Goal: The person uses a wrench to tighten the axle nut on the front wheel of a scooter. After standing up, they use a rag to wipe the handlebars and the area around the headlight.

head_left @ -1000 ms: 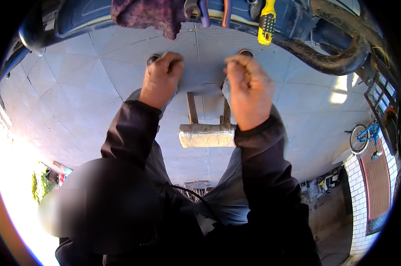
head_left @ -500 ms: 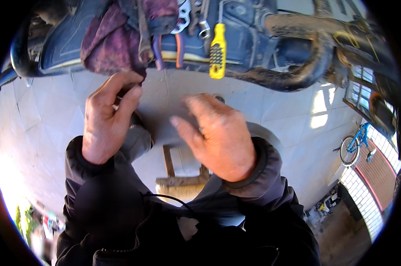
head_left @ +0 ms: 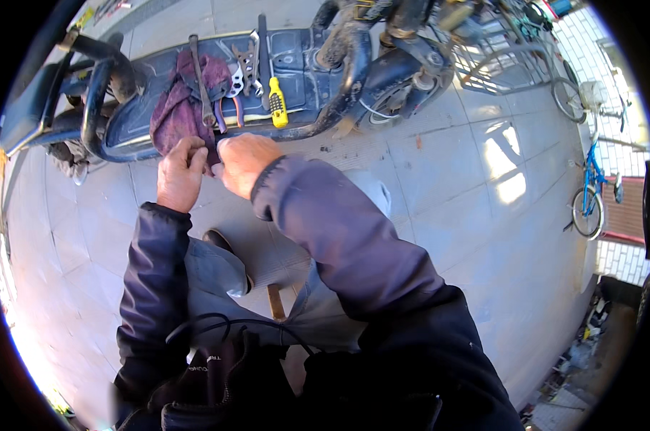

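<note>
A dark footboard point(head_left: 296, 72) lies beneath the purple rag point(head_left: 173, 118). At the rag's near corner, the left hand point(head_left: 180, 176) pinches cloth in its fingers; the right hand point(head_left: 247, 161) curls beside that corner, its grip unclear. A wrench point(head_left: 199, 79) lies on the rag, a yellow-handled tool point(head_left: 277, 104) to its right.

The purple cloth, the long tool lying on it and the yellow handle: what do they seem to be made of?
Purple cloth: probably woven fabric, matt and blotchy; it drapes in soft folds.
Long tool: likely steel, dull and grey-brown, with a slim rigid shaft.
Yellow handle: looks like smooth moulded plastic, brightly coloured; its black patterned part may be rubber, but I cannot be certain.
</note>
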A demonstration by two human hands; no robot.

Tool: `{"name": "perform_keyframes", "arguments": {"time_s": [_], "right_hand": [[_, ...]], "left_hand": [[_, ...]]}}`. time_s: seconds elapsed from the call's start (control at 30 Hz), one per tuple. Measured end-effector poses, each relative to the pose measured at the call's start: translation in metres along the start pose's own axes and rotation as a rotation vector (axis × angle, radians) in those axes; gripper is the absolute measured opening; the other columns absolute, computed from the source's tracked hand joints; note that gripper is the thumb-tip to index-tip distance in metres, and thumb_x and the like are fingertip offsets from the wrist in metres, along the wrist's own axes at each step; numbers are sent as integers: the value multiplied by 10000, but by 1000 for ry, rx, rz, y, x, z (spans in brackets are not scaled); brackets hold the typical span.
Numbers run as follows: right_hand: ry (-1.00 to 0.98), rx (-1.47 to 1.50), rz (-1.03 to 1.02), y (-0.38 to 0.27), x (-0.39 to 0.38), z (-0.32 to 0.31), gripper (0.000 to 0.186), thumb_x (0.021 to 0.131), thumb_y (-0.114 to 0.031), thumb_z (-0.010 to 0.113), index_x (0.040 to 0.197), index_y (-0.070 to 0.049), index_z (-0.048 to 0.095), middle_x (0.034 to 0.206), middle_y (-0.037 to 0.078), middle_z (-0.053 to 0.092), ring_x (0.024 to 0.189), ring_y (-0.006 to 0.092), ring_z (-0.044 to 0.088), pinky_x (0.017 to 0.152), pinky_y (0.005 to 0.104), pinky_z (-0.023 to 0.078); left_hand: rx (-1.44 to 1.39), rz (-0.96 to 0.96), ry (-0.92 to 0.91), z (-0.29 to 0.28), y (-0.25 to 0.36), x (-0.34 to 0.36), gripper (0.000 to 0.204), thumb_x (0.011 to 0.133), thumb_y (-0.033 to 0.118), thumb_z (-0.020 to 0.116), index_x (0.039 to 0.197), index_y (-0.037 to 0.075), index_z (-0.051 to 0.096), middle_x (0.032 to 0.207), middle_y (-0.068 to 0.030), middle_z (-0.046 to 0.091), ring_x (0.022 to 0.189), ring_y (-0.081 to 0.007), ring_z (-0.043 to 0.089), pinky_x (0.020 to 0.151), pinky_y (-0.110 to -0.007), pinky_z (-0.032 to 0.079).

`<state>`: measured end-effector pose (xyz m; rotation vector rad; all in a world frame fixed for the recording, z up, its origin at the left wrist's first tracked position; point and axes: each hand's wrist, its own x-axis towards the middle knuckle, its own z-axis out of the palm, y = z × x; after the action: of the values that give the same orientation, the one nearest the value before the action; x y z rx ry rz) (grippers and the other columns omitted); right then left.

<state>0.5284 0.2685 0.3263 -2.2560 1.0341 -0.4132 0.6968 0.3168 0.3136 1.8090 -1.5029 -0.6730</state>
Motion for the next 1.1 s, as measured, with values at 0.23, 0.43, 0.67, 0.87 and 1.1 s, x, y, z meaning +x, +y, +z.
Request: {"name": "perform_keyframes", "arguments": {"time_s": [0.23, 0.43, 0.67, 0.87, 1.1], "right_hand": [[-15, 72, 61, -7, 11, -2, 253, 811, -213, 637, 931, 2, 700, 978, 230, 675, 977, 368, 645, 866, 444, 498], [-1, 128, 180, -17, 5, -16, 267, 846, -219, 620, 970, 3, 701, 1009, 228, 675, 1007, 355, 644, 893, 420, 497], [149, 28, 56, -51, -20, -39, 254, 841, -210, 607, 971, -3, 678, 907, 196, 686, 912, 340, 662, 811, 436, 512], [447, 55, -102, -73, -18, -82, 219, 855, -227, 604, 901, -13, 602, 782, 205, 656, 731, 378, 649, 682, 477, 502], [150, -83, 14, -11, -30, -41, 144, 860, -146, 558, 871, -18, 624, 751, 192, 666, 736, 365, 668, 675, 460, 521]], "left_hand": [[407, 152, 57, -15, 4, -8, 188, 864, 145, 612, 1004, 25, 645, 902, -176, 669, 803, -306, 673, 737, -379, 515], [358, 160, 54, -44, 41, -6, 217, 901, 132, 592, 1050, -22, 621, 836, -138, 665, 685, -172, 635, 658, -302, 506], [383, 206, 51, -29, 51, 22, 260, 821, 162, 640, 1027, 4, 640, 943, -187, 663, 851, -324, 656, 759, -385, 503], [551, 271, -9, -20, 30, 87, 272, 812, 160, 642, 1050, 29, 639, 1009, -156, 670, 943, -303, 643, 800, -383, 493], [551, 142, 19, 22, 26, 119, 318, 790, 216, 684, 1052, 40, 647, 1003, -178, 642, 958, -363, 625, 835, -431, 492]]}}
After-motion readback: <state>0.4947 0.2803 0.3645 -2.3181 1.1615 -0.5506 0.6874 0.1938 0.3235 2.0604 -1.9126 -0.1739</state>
